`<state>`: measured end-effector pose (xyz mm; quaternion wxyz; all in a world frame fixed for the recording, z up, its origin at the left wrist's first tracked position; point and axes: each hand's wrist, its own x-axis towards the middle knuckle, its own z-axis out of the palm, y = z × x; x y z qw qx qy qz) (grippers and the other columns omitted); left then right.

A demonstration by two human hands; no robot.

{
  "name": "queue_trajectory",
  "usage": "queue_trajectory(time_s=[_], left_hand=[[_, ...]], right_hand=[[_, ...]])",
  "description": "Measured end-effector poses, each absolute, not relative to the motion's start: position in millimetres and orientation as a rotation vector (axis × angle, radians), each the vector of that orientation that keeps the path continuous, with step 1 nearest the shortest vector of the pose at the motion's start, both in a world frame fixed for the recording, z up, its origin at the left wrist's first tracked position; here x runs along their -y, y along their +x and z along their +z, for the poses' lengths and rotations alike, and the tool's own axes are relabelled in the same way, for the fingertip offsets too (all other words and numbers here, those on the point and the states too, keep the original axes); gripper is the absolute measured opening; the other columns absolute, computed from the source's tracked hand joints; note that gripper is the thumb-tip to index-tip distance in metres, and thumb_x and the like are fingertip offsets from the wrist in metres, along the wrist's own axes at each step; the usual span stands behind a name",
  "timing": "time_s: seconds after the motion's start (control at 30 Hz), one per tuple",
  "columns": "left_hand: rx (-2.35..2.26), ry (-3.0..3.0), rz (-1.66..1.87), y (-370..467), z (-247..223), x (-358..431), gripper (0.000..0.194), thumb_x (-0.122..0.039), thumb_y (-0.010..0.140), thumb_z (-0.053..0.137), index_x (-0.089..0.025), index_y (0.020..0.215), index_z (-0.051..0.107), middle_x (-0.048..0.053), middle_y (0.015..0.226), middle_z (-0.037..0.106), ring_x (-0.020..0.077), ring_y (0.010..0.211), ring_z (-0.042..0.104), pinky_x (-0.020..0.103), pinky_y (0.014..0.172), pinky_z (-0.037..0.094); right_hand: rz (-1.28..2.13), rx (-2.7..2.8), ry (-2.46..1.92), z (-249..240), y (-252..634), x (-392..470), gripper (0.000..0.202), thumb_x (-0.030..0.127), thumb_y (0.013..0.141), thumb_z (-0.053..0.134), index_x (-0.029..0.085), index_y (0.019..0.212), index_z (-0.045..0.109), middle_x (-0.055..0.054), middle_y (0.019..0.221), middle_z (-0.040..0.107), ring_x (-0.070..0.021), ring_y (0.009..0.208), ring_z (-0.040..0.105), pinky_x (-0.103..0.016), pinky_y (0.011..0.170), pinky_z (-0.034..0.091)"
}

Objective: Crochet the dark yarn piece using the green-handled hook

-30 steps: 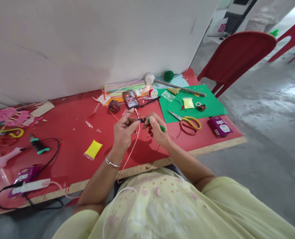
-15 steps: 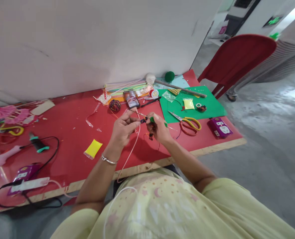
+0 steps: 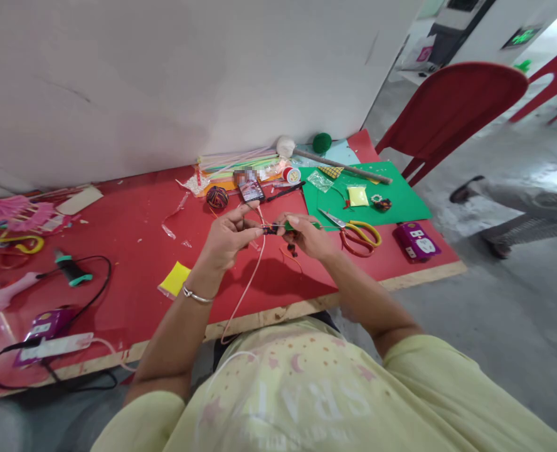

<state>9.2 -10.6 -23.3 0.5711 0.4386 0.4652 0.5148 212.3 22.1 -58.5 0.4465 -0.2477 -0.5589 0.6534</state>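
My left hand (image 3: 226, 238) pinches the left end of a small dark multicoloured yarn piece (image 3: 270, 229) above the red table (image 3: 132, 251). Closed round a green-handled hook (image 3: 316, 224), my right hand (image 3: 307, 235) touches the right end of that piece. The hook's thin metal shaft runs along the yarn between the hands. A dark bit of yarn (image 3: 291, 250) hangs under my right hand. Behind my left hand lies a dark multicoloured yarn ball (image 3: 217, 198), with a thin orange strand near it.
Scissors (image 3: 360, 238) and a green sheet (image 3: 396, 198) lie to the right, with a purple socket block (image 3: 416, 242) beyond. A phone (image 3: 250, 188) rests behind my hands. A pink cable (image 3: 248, 285) crosses the table. At the far right are a red chair (image 3: 466, 113) and a person's legs (image 3: 527, 220).
My left hand has shifted slightly left, and the yarn piece lies more level between my hands. The green handle has turned flatter. At the right, the person has moved away from the chair.
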Motion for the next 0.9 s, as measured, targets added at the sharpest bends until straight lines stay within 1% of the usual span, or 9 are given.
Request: queue_trajectory(time_s=[0.13, 0.3, 0.37, 0.43, 0.53, 0.6, 0.8, 0.9], left_hand=[[-1.126, 1.113, 1.160, 4.9, -17.7, 8.5, 0.072, -0.019, 0.063, 0.085, -0.016, 0.132, 0.069, 0.000, 0.069, 0.071, 0.0048, 0.048, 0.046, 0.018, 0.045, 0.030], [-1.163, 1.183, 1.139, 6.2, -10.2, 7.4, 0.070, -0.020, 0.061, 0.085, -0.015, 0.129, 0.071, 0.000, 0.070, 0.071, 0.0059, 0.051, 0.048, 0.020, 0.048, 0.033], [-1.172, 1.195, 1.119, 6.0, -8.7, 6.3, 0.070, -0.020, 0.062, 0.084, -0.014, 0.130, 0.070, 0.000, 0.070, 0.070, 0.0057, 0.052, 0.047, 0.020, 0.048, 0.033], [-1.169, 1.195, 1.101, 5.4, -9.1, 4.9, 0.071, -0.019, 0.062, 0.084, -0.015, 0.132, 0.069, 0.000, 0.071, 0.070, 0.0058, 0.053, 0.048, 0.019, 0.049, 0.033], [-1.148, 1.187, 1.085, 5.0, -13.1, 2.8, 0.075, -0.019, 0.063, 0.083, -0.016, 0.136, 0.066, 0.001, 0.072, 0.071, 0.0065, 0.055, 0.051, 0.019, 0.049, 0.033], [-1.131, 1.176, 1.087, 5.2, -16.9, 1.7, 0.076, -0.019, 0.063, 0.083, -0.017, 0.137, 0.066, 0.001, 0.072, 0.071, 0.0064, 0.054, 0.051, 0.019, 0.048, 0.032], [-1.109, 1.146, 1.106, 6.6, -21.9, 0.7, 0.072, -0.019, 0.064, 0.084, -0.018, 0.134, 0.068, 0.001, 0.073, 0.071, 0.0050, 0.049, 0.047, 0.019, 0.044, 0.028], [-1.120, 1.130, 1.109, 9.1, -19.5, 1.3, 0.073, -0.021, 0.062, 0.086, -0.018, 0.133, 0.068, 0.003, 0.080, 0.074, 0.0054, 0.050, 0.048, 0.019, 0.043, 0.027]], right_hand=[[1.653, 1.515, -0.628, -52.3, 225.4, -32.4, 0.037, 0.050, 0.091, 0.060, 0.017, 0.084, 0.074, -0.005, 0.084, 0.068, -0.0107, 0.060, 0.048, -0.026, 0.055, 0.041], [1.689, 1.563, -0.626, -51.7, 231.9, -38.6, 0.034, 0.045, 0.092, 0.060, 0.015, 0.087, 0.076, -0.007, 0.087, 0.072, -0.0123, 0.064, 0.053, -0.027, 0.059, 0.045], [1.729, 1.533, -0.612, -50.4, 231.8, -38.9, 0.034, 0.045, 0.091, 0.060, 0.015, 0.087, 0.076, -0.007, 0.086, 0.072, -0.0129, 0.066, 0.054, -0.027, 0.060, 0.045], [1.774, 1.468, -0.605, -48.8, 229.8, -38.2, 0.036, 0.047, 0.089, 0.061, 0.014, 0.083, 0.075, -0.007, 0.083, 0.070, -0.0130, 0.065, 0.054, -0.026, 0.058, 0.044], [1.832, 1.353, -0.611, -49.1, 224.9, -36.2, 0.038, 0.050, 0.086, 0.062, 0.014, 0.077, 0.072, -0.005, 0.080, 0.068, -0.0111, 0.061, 0.053, -0.025, 0.055, 0.042], [1.861, 1.298, -0.606, -51.6, 221.8, -35.1, 0.039, 0.050, 0.086, 0.061, 0.014, 0.077, 0.070, -0.004, 0.078, 0.066, -0.0098, 0.058, 0.051, -0.024, 0.055, 0.041], [1.883, 1.226, -0.635, -56.8, 217.6, -34.4, 0.038, 0.052, 0.083, 0.062, 0.016, 0.074, 0.068, -0.002, 0.074, 0.064, -0.0109, 0.057, 0.051, -0.025, 0.053, 0.040], [1.883, 1.225, -0.621, -54.8, 216.7, -33.7, 0.038, 0.052, 0.084, 0.063, 0.016, 0.074, 0.067, -0.002, 0.075, 0.064, -0.0103, 0.057, 0.051, -0.025, 0.053, 0.040]])
